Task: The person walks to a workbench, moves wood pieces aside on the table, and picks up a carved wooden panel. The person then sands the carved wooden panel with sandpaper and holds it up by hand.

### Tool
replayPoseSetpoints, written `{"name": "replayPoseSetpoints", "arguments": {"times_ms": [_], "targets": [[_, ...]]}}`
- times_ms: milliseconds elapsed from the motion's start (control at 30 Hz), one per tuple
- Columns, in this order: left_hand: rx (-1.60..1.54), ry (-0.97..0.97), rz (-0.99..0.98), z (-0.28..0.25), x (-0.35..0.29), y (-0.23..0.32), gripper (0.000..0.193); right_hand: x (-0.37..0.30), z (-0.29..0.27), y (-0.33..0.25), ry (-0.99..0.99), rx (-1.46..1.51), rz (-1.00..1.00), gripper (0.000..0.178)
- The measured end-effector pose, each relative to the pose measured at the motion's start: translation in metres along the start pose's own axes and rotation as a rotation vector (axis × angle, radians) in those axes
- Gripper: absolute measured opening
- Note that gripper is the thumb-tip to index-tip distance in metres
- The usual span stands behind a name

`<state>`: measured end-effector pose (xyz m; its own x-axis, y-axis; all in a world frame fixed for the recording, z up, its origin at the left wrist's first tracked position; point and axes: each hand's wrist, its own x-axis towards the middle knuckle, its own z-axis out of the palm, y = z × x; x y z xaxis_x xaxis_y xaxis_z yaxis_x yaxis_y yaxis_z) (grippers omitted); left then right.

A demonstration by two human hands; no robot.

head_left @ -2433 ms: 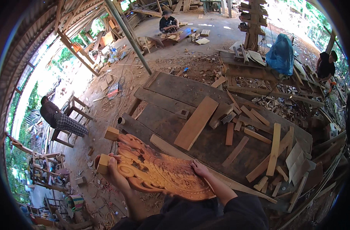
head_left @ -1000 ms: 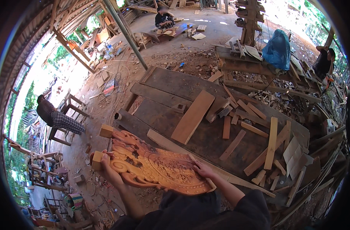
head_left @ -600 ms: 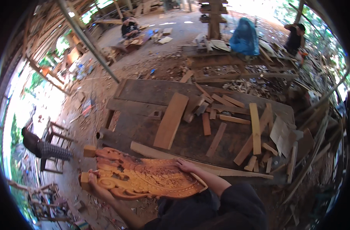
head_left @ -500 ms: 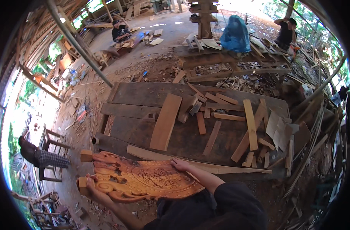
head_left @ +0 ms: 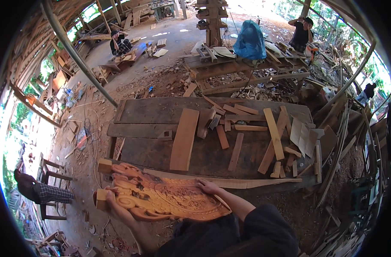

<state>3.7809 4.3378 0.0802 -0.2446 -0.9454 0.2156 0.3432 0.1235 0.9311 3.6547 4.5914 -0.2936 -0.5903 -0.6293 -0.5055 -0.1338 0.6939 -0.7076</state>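
A carved wooden panel [head_left: 172, 195] with scrolls, raised flowers and a beaded border lies across the front of my body, close to the near edge of the workbench. Two square wooden blocks, one of them the far block [head_left: 104, 165], stick out from its left end. My left hand [head_left: 112, 198] is wrapped round the panel's left end by the near block [head_left: 102, 199]; some of its fingers are hidden. On the far right part of the panel, my right hand [head_left: 208, 186] grips the upper edge, thumb side hidden from sight.
The dark plank workbench [head_left: 148, 147] carries a wide board [head_left: 185, 139], a long curved strip [head_left: 264, 183] and several loose sticks. A blue plastic bag [head_left: 250, 40] stands on a rear bench. Several people are around, one [head_left: 41, 188] at the left. A metal pole [head_left: 75, 55] slants down left.
The panel's left end has swung slightly toward the bench and right, my left hand moving with it. Both hands keep their hold. The whole view has shifted a little.
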Motion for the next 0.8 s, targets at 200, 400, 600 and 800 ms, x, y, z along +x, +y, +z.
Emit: {"name": "replayPoseSetpoints", "arguments": {"times_ms": [200, 400, 600, 800], "targets": [[-0.064, -0.003, -0.054, -0.003, 0.021, 0.000, 0.024, -0.061, 0.001, -0.018, 0.029, 0.070, 0.040, 0.060], [-0.065, -0.067, -0.027, 0.005, 0.033, 0.018, 0.044, -0.058, 0.001, -0.043, 0.087, 0.108, 0.051, 0.058], [-0.020, -0.036, -0.023, 0.013, 0.030, 0.028, 0.037, 0.015, 0.008, -0.048, 0.055, 0.153, 0.059, 0.060], [-0.059, -0.066, 0.045, 0.014, 0.028, 0.029, 0.039, 0.045, 0.019, -0.044, 0.135, 0.106, 0.096, 0.061]]}}
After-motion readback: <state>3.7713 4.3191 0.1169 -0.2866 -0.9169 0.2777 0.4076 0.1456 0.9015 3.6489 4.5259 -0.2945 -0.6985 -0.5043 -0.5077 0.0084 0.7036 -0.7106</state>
